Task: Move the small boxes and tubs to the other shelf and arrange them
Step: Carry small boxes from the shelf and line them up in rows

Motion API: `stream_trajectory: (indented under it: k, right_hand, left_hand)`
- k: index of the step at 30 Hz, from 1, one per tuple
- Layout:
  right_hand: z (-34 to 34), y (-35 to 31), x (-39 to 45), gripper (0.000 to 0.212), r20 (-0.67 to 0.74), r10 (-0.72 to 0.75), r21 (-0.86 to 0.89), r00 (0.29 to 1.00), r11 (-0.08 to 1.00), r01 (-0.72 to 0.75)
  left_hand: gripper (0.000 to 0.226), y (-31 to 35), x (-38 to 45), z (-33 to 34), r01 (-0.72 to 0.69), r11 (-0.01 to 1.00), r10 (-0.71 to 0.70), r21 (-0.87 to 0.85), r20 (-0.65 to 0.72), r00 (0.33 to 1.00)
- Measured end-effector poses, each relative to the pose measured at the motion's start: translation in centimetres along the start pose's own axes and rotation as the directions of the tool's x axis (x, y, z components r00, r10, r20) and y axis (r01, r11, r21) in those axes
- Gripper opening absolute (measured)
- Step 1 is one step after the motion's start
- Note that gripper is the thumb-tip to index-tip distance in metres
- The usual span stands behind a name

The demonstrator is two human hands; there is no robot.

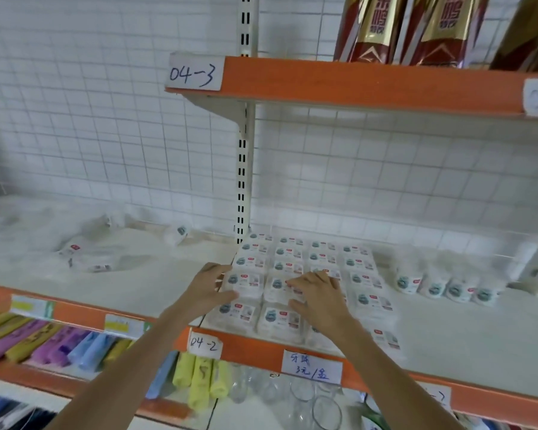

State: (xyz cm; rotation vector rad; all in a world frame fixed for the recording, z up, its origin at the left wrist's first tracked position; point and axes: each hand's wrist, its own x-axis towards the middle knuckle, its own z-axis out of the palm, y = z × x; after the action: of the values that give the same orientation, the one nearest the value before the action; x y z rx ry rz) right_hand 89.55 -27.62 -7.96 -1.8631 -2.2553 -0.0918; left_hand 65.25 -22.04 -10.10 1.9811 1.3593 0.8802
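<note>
Both hands squared up the boxes (pixel 305 283) on the right shelf (pixel 448 342): left hand (pixel 210 285) flat against the grid's edge, right hand (pixel 319 294) spread on top, neither gripping. Tubs (pixel 441 285) stood right; a few packs (pixel 84 256) remained left.

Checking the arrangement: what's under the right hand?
The right hand rests on the small boxes laid in rows on the shelf. The boxes directly beneath it are mostly covered.
</note>
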Motion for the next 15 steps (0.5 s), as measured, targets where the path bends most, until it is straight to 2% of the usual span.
stream_trajectory:
  k: [4, 15]
  right_hand:
    - [0.3, -0.2, 0.1, 0.039, -0.024, 0.033, -0.007, 0.999, 0.999, -0.033]
    - [0.9, -1.2, -0.2, 0.041, -0.053, 0.086, -0.044, 0.995, 0.995, -0.088]
  left_hand:
    - [0.062, -0.4, 0.1, 0.7, -0.004, 1.000, 0.003, -0.031, -0.024, 1.000]
    - [0.064, -1.3, 1.2, 1.0, -0.044, 0.999, 0.044, 0.002, 0.023, 0.999]
